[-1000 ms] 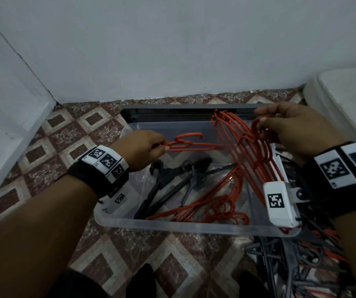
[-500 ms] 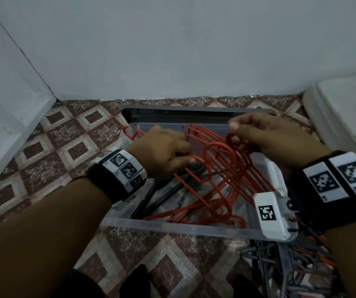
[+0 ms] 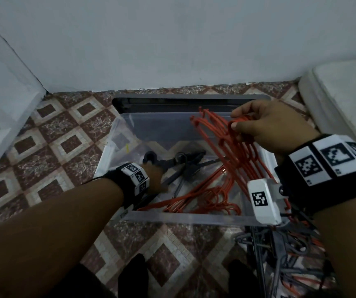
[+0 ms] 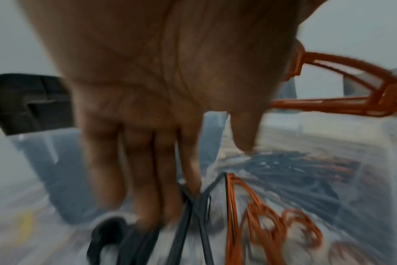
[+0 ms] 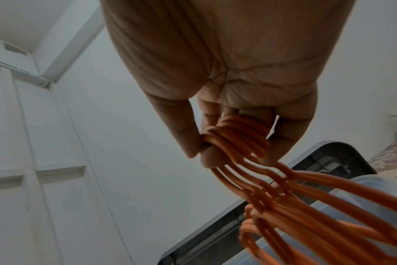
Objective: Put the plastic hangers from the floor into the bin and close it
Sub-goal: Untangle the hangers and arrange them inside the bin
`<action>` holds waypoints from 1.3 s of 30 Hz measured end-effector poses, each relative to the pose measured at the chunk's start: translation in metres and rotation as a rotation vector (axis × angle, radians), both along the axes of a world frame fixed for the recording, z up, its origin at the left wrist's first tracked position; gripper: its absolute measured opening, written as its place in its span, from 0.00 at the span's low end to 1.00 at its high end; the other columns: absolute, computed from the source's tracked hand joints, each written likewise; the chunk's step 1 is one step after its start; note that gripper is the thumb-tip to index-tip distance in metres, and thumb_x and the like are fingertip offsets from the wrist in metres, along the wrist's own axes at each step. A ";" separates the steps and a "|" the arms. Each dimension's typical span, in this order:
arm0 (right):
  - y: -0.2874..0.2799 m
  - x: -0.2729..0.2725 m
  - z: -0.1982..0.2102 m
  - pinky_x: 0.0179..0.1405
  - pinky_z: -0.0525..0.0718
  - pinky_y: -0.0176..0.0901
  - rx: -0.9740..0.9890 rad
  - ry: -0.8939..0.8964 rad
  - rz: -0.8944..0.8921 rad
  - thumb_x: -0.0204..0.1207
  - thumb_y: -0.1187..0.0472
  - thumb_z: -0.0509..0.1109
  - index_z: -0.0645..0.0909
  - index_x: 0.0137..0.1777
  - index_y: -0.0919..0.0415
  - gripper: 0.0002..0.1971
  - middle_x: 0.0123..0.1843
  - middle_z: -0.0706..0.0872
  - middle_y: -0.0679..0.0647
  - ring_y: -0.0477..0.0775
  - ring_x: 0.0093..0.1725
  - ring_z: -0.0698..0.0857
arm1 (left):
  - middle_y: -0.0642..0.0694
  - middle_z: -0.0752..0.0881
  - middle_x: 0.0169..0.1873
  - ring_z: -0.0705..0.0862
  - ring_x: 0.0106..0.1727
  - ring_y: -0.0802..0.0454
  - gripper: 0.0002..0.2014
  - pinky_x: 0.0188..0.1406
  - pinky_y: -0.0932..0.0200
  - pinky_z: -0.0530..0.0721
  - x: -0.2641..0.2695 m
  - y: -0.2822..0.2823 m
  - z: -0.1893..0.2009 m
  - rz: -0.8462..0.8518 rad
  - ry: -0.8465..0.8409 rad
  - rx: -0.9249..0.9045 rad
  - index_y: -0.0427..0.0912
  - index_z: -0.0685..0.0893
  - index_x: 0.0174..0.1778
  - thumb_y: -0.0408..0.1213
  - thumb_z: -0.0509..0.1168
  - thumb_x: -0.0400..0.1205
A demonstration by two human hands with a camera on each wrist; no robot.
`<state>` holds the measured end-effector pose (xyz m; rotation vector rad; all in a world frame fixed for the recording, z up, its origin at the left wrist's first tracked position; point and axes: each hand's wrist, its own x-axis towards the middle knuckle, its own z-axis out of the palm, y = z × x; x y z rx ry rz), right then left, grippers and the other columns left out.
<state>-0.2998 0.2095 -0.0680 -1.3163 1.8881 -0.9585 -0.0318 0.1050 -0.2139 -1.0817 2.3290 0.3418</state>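
Note:
A clear plastic bin (image 3: pixel 183 218) stands on the tiled floor, with its dark lid (image 3: pixel 183 102) behind it by the wall. Black hangers (image 3: pixel 185 162) and orange hangers (image 3: pixel 207 196) lie inside. My left hand (image 3: pixel 154 177) reaches low into the bin, its straight fingers (image 4: pixel 147 170) touching the black hangers (image 4: pixel 193 215). My right hand (image 3: pixel 265 125) grips a bundle of orange hangers (image 3: pixel 233 151) by their hooks (image 5: pixel 238 130) over the bin's right side; the bundle slants down into the bin.
A tangled pile of black and orange hangers (image 3: pixel 291 254) lies on the floor at the bin's near right corner. A white cushioned edge (image 3: pixel 344 100) is at the right, a white panel (image 3: pixel 0 104) at the left, and the wall is close behind.
My left hand no longer holds the single orange hanger and has dropped down into the bin onto the black hangers. My right hand still holds the bundle by its hooks.

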 end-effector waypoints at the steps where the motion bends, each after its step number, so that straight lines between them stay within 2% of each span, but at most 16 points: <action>1: 0.000 -0.002 0.000 0.45 0.90 0.59 -0.004 0.006 -0.019 0.73 0.62 0.77 0.85 0.45 0.51 0.05 0.32 0.91 0.55 0.54 0.34 0.91 | 0.42 0.86 0.50 0.85 0.50 0.41 0.32 0.50 0.51 0.84 0.006 0.000 -0.010 -0.028 -0.235 0.153 0.46 0.81 0.60 0.70 0.60 0.75; 2: 0.001 -0.004 0.000 0.41 0.90 0.54 -0.008 0.016 -0.039 0.73 0.62 0.76 0.86 0.44 0.51 0.05 0.31 0.91 0.54 0.53 0.32 0.91 | 0.42 0.87 0.50 0.85 0.48 0.43 0.29 0.55 0.48 0.85 0.010 0.000 -0.016 -0.059 -0.398 0.251 0.45 0.83 0.54 0.68 0.63 0.75; 4: 0.002 -0.008 0.002 0.34 0.87 0.46 -0.015 0.003 -0.080 0.74 0.64 0.75 0.86 0.44 0.52 0.05 0.30 0.90 0.52 0.50 0.29 0.90 | 0.42 0.88 0.51 0.86 0.50 0.41 0.20 0.60 0.45 0.85 0.015 -0.003 -0.021 -0.142 -0.506 0.287 0.46 0.85 0.48 0.61 0.66 0.78; 5: 0.003 -0.009 0.002 0.32 0.86 0.44 -0.016 -0.016 -0.101 0.75 0.65 0.75 0.86 0.44 0.53 0.05 0.29 0.90 0.52 0.50 0.29 0.89 | 0.42 0.87 0.48 0.86 0.50 0.41 0.17 0.59 0.45 0.85 0.017 -0.004 -0.022 -0.181 -0.511 0.260 0.45 0.86 0.48 0.56 0.67 0.79; 7: 0.004 -0.011 0.004 0.32 0.87 0.45 -0.017 -0.048 -0.132 0.76 0.67 0.74 0.86 0.48 0.58 0.05 0.29 0.89 0.53 0.51 0.29 0.89 | 0.46 0.83 0.35 0.85 0.38 0.45 0.11 0.47 0.53 0.86 0.015 -0.007 -0.013 -0.182 -0.446 0.161 0.43 0.85 0.41 0.47 0.67 0.81; 9: 0.005 -0.012 0.005 0.37 0.89 0.52 -0.023 -0.063 -0.145 0.76 0.69 0.73 0.85 0.49 0.61 0.04 0.30 0.88 0.56 0.54 0.29 0.87 | 0.44 0.83 0.32 0.83 0.33 0.46 0.12 0.36 0.60 0.79 0.007 -0.011 0.007 -0.137 -0.268 0.040 0.39 0.84 0.37 0.42 0.66 0.82; 11: 0.006 -0.012 0.006 0.41 0.90 0.56 -0.025 -0.054 -0.146 0.76 0.69 0.73 0.84 0.48 0.60 0.05 0.30 0.88 0.57 0.54 0.29 0.86 | 0.38 0.86 0.43 0.85 0.45 0.39 0.12 0.40 0.59 0.74 -0.001 -0.017 0.033 -0.090 -0.060 -0.100 0.36 0.86 0.43 0.41 0.64 0.83; 13: 0.006 -0.012 0.006 0.42 0.90 0.57 -0.022 -0.042 -0.147 0.76 0.69 0.74 0.85 0.47 0.58 0.05 0.30 0.88 0.56 0.51 0.28 0.86 | 0.40 0.86 0.45 0.84 0.49 0.38 0.10 0.44 0.56 0.78 -0.006 -0.022 0.058 -0.029 0.164 -0.183 0.40 0.86 0.43 0.42 0.65 0.82; 16: 0.005 -0.012 0.007 0.44 0.90 0.57 -0.017 -0.035 -0.149 0.76 0.68 0.74 0.85 0.47 0.57 0.05 0.33 0.89 0.57 0.50 0.29 0.86 | 0.44 0.88 0.42 0.84 0.45 0.44 0.10 0.46 0.52 0.81 -0.009 -0.022 0.082 -0.004 0.439 -0.196 0.42 0.87 0.45 0.45 0.67 0.82; 19: 0.005 -0.012 0.005 0.45 0.91 0.56 -0.028 -0.003 -0.149 0.75 0.66 0.75 0.86 0.47 0.55 0.05 0.36 0.91 0.57 0.51 0.30 0.88 | 0.52 0.87 0.34 0.84 0.38 0.52 0.10 0.38 0.57 0.79 -0.010 -0.016 0.094 0.075 0.700 -0.271 0.46 0.85 0.46 0.48 0.65 0.83; 21: 0.005 -0.011 0.004 0.46 0.91 0.56 -0.033 0.019 -0.146 0.75 0.65 0.76 0.86 0.47 0.54 0.05 0.36 0.91 0.56 0.53 0.33 0.90 | 0.56 0.85 0.27 0.84 0.32 0.62 0.06 0.33 0.63 0.79 -0.010 -0.018 0.100 0.182 0.860 -0.313 0.53 0.83 0.46 0.48 0.63 0.84; 23: 0.004 -0.010 0.003 0.45 0.92 0.55 -0.036 0.020 -0.140 0.76 0.64 0.76 0.86 0.47 0.53 0.05 0.35 0.91 0.55 0.53 0.34 0.90 | 0.56 0.86 0.24 0.83 0.27 0.65 0.08 0.26 0.68 0.76 -0.008 -0.024 0.108 0.329 0.983 -0.326 0.55 0.84 0.44 0.49 0.61 0.83; 26: 0.002 -0.010 0.002 0.40 0.91 0.51 -0.047 0.015 -0.104 0.76 0.64 0.75 0.86 0.46 0.51 0.05 0.34 0.91 0.55 0.51 0.31 0.90 | 0.49 0.85 0.22 0.79 0.20 0.51 0.11 0.20 0.60 0.76 -0.004 -0.036 0.114 0.660 1.252 -0.153 0.50 0.87 0.37 0.46 0.62 0.80; 28: 0.001 -0.010 0.001 0.38 0.89 0.48 -0.052 0.002 -0.057 0.76 0.63 0.75 0.86 0.46 0.50 0.06 0.35 0.91 0.56 0.50 0.30 0.89 | 0.46 0.83 0.20 0.75 0.18 0.49 0.14 0.19 0.58 0.75 -0.001 -0.041 0.116 0.845 1.387 -0.001 0.43 0.87 0.34 0.45 0.64 0.81; 34: -0.001 -0.002 0.001 0.49 0.89 0.61 -0.097 -0.085 0.127 0.69 0.52 0.76 0.87 0.50 0.43 0.10 0.43 0.92 0.56 0.60 0.42 0.91 | 0.45 0.81 0.20 0.76 0.16 0.54 0.27 0.20 0.60 0.82 0.007 -0.046 0.111 1.216 1.456 0.297 0.36 0.84 0.36 0.61 0.66 0.79; 39: 0.003 0.013 0.006 0.44 0.85 0.50 -0.111 -0.147 0.266 0.66 0.39 0.74 0.87 0.54 0.44 0.18 0.44 0.91 0.54 0.52 0.38 0.88 | 0.46 0.81 0.17 0.77 0.15 0.55 0.28 0.21 0.60 0.84 0.017 -0.045 0.101 1.491 1.452 0.445 0.38 0.81 0.37 0.65 0.65 0.77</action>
